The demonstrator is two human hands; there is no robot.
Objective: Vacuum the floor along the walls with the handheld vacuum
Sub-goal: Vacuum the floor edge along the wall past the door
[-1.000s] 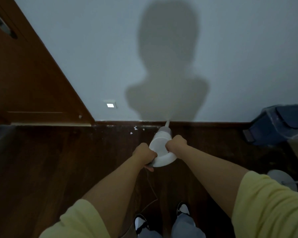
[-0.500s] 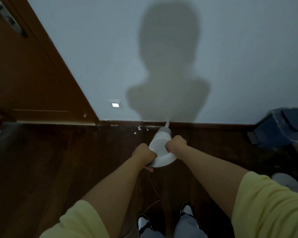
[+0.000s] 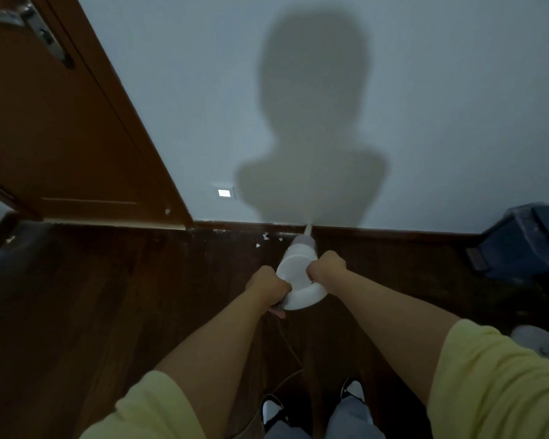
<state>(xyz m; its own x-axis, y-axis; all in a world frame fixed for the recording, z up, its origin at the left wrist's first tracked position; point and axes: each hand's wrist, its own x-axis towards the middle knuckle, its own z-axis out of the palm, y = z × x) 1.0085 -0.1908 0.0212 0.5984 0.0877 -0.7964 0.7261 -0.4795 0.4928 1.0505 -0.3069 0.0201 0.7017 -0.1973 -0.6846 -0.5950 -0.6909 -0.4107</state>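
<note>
Hands, left [image 3: 268, 288] and right [image 3: 328, 264], grip vacuum [image 3: 298, 277] over dark wood floor [image 3: 108, 312] at wall [image 3: 425, 122].

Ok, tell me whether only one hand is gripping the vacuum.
No: both the left hand and the right hand grip the white vacuum, one on each side.

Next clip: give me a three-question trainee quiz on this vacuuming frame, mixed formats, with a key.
1. True or false: only the right hand grips the handheld vacuum.
2. The nozzle tip points at: A) the door B) the baseboard C) the blue bin.
3. Fill in: the white scraps lie to the ___ of the nozzle.

Key: 1 false, the left hand grips it too; 2 B; 3 left.
</note>
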